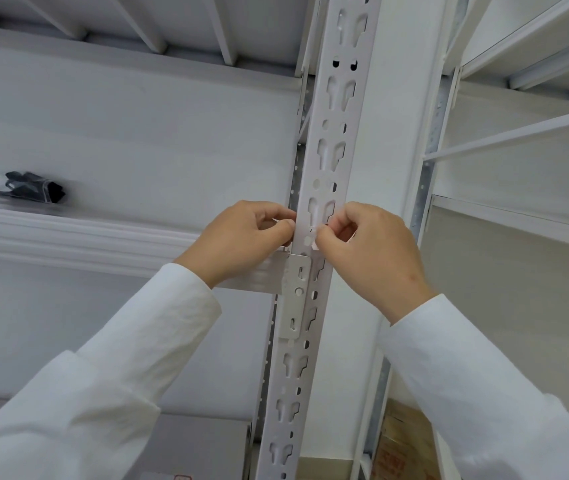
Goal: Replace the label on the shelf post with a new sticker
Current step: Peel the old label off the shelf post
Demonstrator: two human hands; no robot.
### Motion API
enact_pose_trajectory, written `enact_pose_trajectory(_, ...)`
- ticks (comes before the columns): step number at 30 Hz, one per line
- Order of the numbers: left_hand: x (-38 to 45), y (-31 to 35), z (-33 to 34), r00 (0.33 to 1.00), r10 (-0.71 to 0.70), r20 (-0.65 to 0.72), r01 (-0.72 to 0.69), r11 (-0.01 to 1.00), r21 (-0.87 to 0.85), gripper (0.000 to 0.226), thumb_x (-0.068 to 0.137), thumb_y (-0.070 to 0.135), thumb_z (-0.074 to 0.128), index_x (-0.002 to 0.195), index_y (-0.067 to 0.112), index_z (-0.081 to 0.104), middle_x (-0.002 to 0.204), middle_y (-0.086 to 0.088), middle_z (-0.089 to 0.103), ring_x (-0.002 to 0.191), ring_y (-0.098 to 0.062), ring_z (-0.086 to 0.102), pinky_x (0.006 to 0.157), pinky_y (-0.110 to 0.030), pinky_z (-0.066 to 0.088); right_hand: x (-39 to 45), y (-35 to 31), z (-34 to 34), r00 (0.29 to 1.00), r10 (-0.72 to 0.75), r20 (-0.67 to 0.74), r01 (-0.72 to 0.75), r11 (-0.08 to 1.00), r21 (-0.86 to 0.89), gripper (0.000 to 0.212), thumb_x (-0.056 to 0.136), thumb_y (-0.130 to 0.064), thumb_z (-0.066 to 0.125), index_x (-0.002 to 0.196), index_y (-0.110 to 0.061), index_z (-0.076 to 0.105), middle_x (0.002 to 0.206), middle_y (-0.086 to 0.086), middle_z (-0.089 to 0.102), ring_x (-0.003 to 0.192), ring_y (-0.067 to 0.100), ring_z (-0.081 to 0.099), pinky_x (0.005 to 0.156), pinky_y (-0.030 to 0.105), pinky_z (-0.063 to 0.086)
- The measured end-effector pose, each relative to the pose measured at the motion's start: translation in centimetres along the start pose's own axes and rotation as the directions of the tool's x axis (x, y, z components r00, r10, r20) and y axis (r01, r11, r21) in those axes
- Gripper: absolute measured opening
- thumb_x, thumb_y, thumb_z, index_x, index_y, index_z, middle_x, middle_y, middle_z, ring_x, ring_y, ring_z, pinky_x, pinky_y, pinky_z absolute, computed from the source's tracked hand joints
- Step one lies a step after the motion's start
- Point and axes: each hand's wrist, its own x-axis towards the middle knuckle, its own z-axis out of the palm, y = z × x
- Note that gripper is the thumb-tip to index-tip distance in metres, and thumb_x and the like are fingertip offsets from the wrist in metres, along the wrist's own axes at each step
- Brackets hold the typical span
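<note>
Both sleeves raised; left hand [241,237], right hand [369,247] pinching sticker [314,237] at post [324,161].

No legible text found anywhere. Faint red print seen on the brown cardboard box [401,448] at lower right, too blurred to read. A small red mark noted on the grey box [193,452] at the bottom edge, cut off and likewise unreadable.

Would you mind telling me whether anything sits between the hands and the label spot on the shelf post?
Nothing visible does. The left hand and right hand both pinch right at the shelf post, on a small whitish label just above the beam bracket.
</note>
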Motion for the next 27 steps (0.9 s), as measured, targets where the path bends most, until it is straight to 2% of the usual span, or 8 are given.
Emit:
enact_pose_trajectory(5,-0.1,0.1,0.0,1.000,0.003,-0.005,-0.003,1.000,0.005,0.034,0.074,0.042,0.050,0.096,0.031,0.072,0.091,0.002,0.078,0.096,-0.016,0.071,0.098,-0.044,0.049,0.1,-0.2,-0.7,1.000,0.022,-0.019,-0.022,0.999,0.027,0.033,0.076,-0.053,0.059,0.066,-0.022,0.058,0.058,-0.010,0.056,0.065,0.012,0.056,0.055,0.026,0.037)
enact_pose_trajectory(9,-0.2,0.3,0.1,1.000,0.003,-0.020,-0.003,1.000,0.014,0.031,0.074,0.043,0.049,0.094,0.032,0.072,0.091,0.002,0.078,0.095,-0.017,0.071,0.098,-0.044,0.049,0.4,-1.2,-0.8,0.999,-0.001,-0.050,-0.005,0.991,-0.131,0.041,0.075,-0.062,0.057,0.069,-0.022,0.060,0.068,-0.008,0.061,0.072,0.019,0.058,0.059,0.028,0.037)
enact_pose_trajectory(12,-0.2,0.3,0.1,1.000,-0.001,-0.020,0.002,1.000,0.018,0.035,0.074,0.043,0.049,0.097,0.029,0.072,0.091,0.002,0.078,0.095,-0.015,0.071,0.098,-0.043,0.049,0.7,-1.7,-0.8,1.000,0.000,-0.008,-0.001,0.981,-0.194,0.035,0.076,-0.055,0.058,0.069,-0.020,0.062,0.074,-0.004,0.065,0.076,0.025,0.060,0.057,0.027,0.036)
enact_pose_trajectory(14,-0.2,0.3,0.1,1.000,-0.006,-0.010,0.006,1.000,0.015,0.034,0.074,0.043,0.050,0.096,0.031,0.072,0.092,0.004,0.078,0.096,-0.014,0.071,0.099,-0.043,0.049,0.8,-1.7,-0.9,0.999,0.017,0.029,-0.012,0.984,-0.180,0.025,0.076,-0.041,0.060,0.069,-0.017,0.064,0.072,-0.002,0.065,0.075,0.027,0.060,0.051,0.025,0.033)
enact_pose_trajectory(16,-0.2,0.3,0.1,1.000,-0.007,-0.008,0.007,1.000,0.013,0.032,0.074,0.043,0.050,0.095,0.033,0.072,0.092,0.004,0.078,0.096,-0.014,0.071,0.099,-0.043,0.049,0.8,-1.5,-1.1,0.997,0.048,0.061,-0.039,0.990,-0.133,0.017,0.074,-0.031,0.061,0.069,-0.016,0.065,0.070,-0.001,0.065,0.074,0.026,0.060,0.051,0.021,0.034)
enact_pose_trajectory(20,-0.1,0.2,0.0,1.000,-0.015,-0.011,0.015,1.000,0.001,0.034,0.073,0.043,0.051,0.096,0.031,0.072,0.092,0.005,0.078,0.096,-0.013,0.071,0.099,-0.043,0.049,0.8,-1.0,-1.1,0.991,0.076,0.110,-0.070,0.996,-0.059,0.015,0.073,-0.030,0.063,0.071,-0.015,0.066,0.071,0.000,0.066,0.072,0.024,0.062,0.059,0.028,0.044)
enact_pose_trajectory(27,-0.1,0.2,0.0,1.000,-0.015,-0.011,0.015,1.000,0.007,0.033,0.074,0.043,0.050,0.096,0.033,0.072,0.091,0.006,0.078,0.096,-0.014,0.071,0.099,-0.044,0.049,0.5,-0.6,-0.7,0.993,0.061,0.105,-0.058,0.998,-0.033,0.016,0.078,-0.031,0.061,0.071,-0.016,0.061,0.068,-0.005,0.062,0.073,0.021,0.059,0.055,0.026,0.038)
